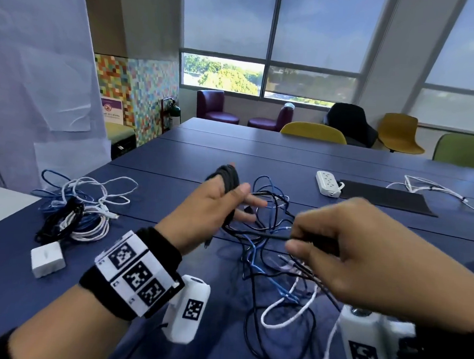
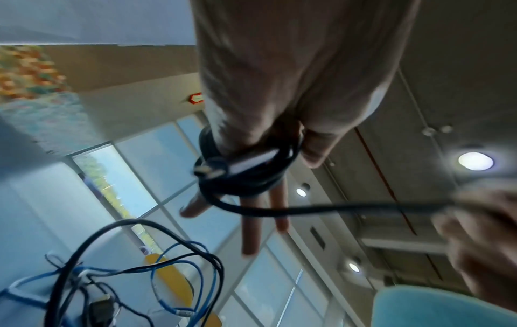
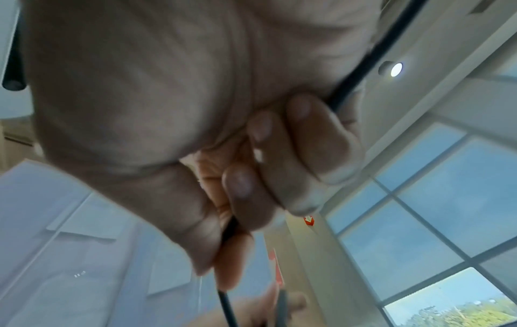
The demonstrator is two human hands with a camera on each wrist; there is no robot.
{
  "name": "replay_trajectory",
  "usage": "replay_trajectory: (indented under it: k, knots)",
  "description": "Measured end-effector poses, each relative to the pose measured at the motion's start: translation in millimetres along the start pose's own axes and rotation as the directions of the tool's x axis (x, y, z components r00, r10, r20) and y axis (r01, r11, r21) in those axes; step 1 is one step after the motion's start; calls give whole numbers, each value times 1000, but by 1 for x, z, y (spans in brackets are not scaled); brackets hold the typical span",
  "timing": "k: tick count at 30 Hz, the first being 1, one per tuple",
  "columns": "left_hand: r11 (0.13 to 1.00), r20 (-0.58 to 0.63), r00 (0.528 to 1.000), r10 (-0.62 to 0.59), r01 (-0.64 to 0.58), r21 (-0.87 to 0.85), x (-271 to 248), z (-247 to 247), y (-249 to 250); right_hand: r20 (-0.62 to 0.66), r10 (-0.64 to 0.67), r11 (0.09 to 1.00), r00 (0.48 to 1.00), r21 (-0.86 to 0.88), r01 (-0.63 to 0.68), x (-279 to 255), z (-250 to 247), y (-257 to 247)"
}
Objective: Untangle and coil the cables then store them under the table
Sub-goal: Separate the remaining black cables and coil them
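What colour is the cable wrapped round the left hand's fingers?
Black. The coiled cable shows best in the left wrist view.

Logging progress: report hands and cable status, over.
Left hand fingers straight, thumb clamping coil of thin black cable. Right hand pinches its free run taut. Tangle of blue, black and white cables below on blue table may snag.

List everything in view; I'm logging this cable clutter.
black cable: one, black, part coiled, held above the table
cable tangle: one, black, blue, white, table middle
cable pile: one, blue, white, black, table left
adapter block: one, white, beside the pile
power strip: one, white, far side
mat: one, black, beside the strip
loose cable: one, white, far right
table: one, blue
chairs: six, purple, yellow, black, green, behind table
left hand: one, coil wound round it
right hand: one, pinches the black cable
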State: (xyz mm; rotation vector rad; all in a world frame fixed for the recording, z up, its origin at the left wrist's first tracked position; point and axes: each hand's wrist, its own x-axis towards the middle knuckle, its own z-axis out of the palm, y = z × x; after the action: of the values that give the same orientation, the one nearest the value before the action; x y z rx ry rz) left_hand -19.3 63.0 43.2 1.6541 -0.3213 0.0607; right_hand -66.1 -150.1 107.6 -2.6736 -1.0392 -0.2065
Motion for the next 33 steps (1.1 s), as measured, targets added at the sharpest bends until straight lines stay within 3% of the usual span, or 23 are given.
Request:
replay_trajectory:
  k: [2, 5, 8, 10, 13, 17, 20, 23, 25, 29, 33]
  knots:
    - [997, 175, 983, -47, 35, 73, -6, 8, 4, -109, -61, 995, 992, 69, 69, 7, -11, 2]
    - [997, 390, 918, -74, 80, 2, -19, 17, 12, -332, -91, 984, 939, 118, 136, 24, -21, 15]
    - [947, 477, 879, 4, 150, -284, -25, 20, 15, -471, -56, 973, 881, 172, 154, 42, -10, 38]
    - [841, 486, 869, 95, 191, -506, -25, 18, 18, -467, -59, 974, 882, 167, 153, 49, 7, 49]
    - [695, 408, 895, 183, 176, -697, -25, 16, 23, -377, -62, 986, 924, 120, 115, 50, 36, 57]
    - [556, 185, 976, 116, 91, -826, -15, 15, 30, -243, -45, 997, 969, 44, 58, 44, 56, 59]
    - [484, 64, 992, 112, 2, -875, -2, 8, 32, -124, -24, 987, 992, -161, 4, 42, 61, 55]
    - [403, -72, 991, 108, -110, -908, 13, -4, 36, -96, -71, 955, 993, -293, 40, 40, 65, 49]
    - [468, -145, 982, 120, -185, -864, 22, -8, 37, -91, -125, 930, 988, -359, 85, 39, 66, 47]
    - [827, -218, 956, 195, -280, -488, 29, 3, 32, -154, -175, 916, 973, -389, 103, 42, 50, 31]
    - [929, -148, 920, 362, -370, -31, 30, 18, 26, -87, -134, 962, 987, -250, 108, 52, 40, 26]
